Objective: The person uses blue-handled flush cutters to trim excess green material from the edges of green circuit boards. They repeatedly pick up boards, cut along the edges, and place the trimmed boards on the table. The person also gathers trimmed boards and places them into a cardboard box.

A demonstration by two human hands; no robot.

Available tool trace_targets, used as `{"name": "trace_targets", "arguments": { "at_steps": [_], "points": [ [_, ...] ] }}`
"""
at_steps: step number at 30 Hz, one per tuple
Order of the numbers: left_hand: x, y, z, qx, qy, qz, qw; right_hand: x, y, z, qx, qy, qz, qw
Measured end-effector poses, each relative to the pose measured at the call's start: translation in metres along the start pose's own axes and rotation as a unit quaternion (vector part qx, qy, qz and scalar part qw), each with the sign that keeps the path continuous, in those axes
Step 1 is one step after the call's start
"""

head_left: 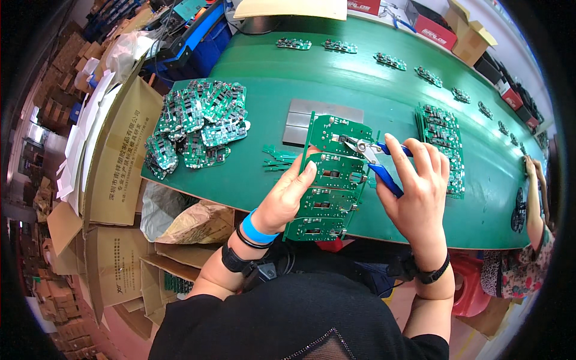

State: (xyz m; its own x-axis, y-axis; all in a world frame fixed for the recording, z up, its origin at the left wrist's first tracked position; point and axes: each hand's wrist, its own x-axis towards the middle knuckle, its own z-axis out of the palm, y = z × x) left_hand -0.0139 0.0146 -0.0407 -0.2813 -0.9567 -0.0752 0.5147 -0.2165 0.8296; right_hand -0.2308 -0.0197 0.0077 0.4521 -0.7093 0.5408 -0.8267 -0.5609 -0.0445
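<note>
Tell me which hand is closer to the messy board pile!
Left. The left hand is right of the pile; the right hand is farther right, holding blue cutters.

The green worktop point(246, 180) carries a loose heap of circuit boards point(223, 108) at left, a flat grey slab point(296, 120) mid-way with thin green strips point(281, 159) near it, stacked board panels point(443, 138) farther right and a black object point(518, 210) near the right end. Behind, small boards point(390, 60) lie spaced in a row.

Board pile point(201, 117) left, board stack point(445, 147) right, circuit panel point(324, 195) between
</note>
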Motion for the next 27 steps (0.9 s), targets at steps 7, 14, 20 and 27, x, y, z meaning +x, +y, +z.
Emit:
{"name": "trace_targets", "arguments": {
  "at_steps": [7,14,20,27],
  "points": [
    [0.0000,-0.0018,-0.0015,0.022,0.014,0.004,1.000,0.0022,0.0024,-0.0018,0.002,-0.011,-0.009,1.000],
    [-0.0006,0.0008,-0.0006,0.073,0.007,0.029,0.997,0.0012,0.0007,-0.0022,-0.005,-0.015,-0.008,1.000],
    [-0.0020,0.0028,0.0031,0.092,0.020,0.038,0.995,-0.0016,0.0006,0.0017,-0.011,-0.019,-0.002,1.000],
    [-0.0015,0.0033,0.0024,0.020,0.011,0.011,1.000,0.0015,0.0002,0.0007,-0.003,0.007,-0.012,1.000]
  ]
}}
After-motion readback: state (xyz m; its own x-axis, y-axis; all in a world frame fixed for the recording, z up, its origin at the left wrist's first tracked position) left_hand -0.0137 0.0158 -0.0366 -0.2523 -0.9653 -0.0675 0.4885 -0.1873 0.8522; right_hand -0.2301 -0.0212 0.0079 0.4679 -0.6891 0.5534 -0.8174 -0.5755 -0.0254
